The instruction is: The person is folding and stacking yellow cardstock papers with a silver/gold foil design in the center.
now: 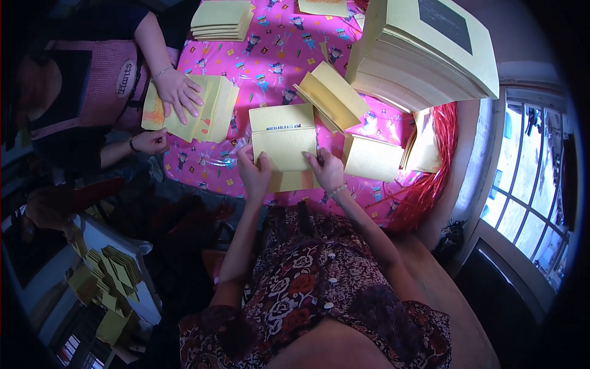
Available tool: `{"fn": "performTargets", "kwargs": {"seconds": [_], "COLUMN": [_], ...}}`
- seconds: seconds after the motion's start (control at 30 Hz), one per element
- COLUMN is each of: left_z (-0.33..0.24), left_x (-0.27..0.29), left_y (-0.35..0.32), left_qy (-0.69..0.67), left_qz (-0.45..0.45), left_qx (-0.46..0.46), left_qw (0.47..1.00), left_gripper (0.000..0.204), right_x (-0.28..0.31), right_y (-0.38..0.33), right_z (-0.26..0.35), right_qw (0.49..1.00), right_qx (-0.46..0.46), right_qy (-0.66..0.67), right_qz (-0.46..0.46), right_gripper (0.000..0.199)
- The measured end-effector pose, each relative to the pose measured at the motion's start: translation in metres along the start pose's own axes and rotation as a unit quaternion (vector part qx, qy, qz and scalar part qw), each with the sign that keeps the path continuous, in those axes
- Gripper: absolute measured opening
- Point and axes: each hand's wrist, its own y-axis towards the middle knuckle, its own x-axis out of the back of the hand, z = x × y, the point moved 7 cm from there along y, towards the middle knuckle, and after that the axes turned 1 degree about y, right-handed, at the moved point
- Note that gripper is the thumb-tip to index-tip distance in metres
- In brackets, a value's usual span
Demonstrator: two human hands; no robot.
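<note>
A pale yellow folded paper sheet lies in front of me on the pink patterned table cover, creased across near its far end. My left hand grips its left edge, with the thumb on top. My right hand pinches the right edge the same way. The fingers of both hands are partly hidden beneath the paper. Below the main panel, a lower flap shows between my hands. Just beyond my right hand lies another folded yellow piece, with an opened one farther back.
A tall stack of yellow sheets stands at the far right. Red tinsel hangs over the table's right edge. At left, a co-worker's hand presses on yellow folded paper. More folded pieces sit at the back left.
</note>
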Motion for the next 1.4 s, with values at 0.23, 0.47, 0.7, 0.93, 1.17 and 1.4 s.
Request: {"fn": "performTargets", "kwargs": {"seconds": [0.23,0.47,0.7,0.93,1.17,1.4], "left_z": [-0.005,0.011,0.003,-0.022,-0.019,-0.029], "left_x": [-0.006,-0.017,-0.015,-0.018,-0.040,-0.066], "left_y": [0.008,0.017,0.017,0.009,0.011,-0.014], "left_qy": [0.076,0.110,0.121,0.333,0.424,0.431], "left_qz": [0.010,0.053,0.000,0.001,0.076,0.148], "left_qx": [-0.031,-0.026,-0.129,-0.157,-0.181,-0.151], "left_qw": [0.997,0.992,0.984,0.930,0.884,0.877], "left_gripper": [0.033,0.022,0.013,0.016,0.028,0.045], "right_x": [0.000,-0.001,-0.007,-0.006,-0.002,0.010], "right_y": [0.008,0.014,0.016,0.012,0.011,0.001], "right_z": [-0.003,-0.007,-0.012,-0.017,-0.013,-0.008], "right_qw": [0.997,0.996,0.996,0.996,0.993,0.988], "right_qx": [-0.051,-0.062,-0.071,-0.064,-0.072,0.028], "right_qy": [-0.030,-0.038,-0.037,-0.059,-0.082,-0.108], "right_qz": [0.043,0.043,0.045,0.021,0.039,-0.109], "right_gripper": [0.047,0.047,0.045,0.047,0.042,0.035]}}
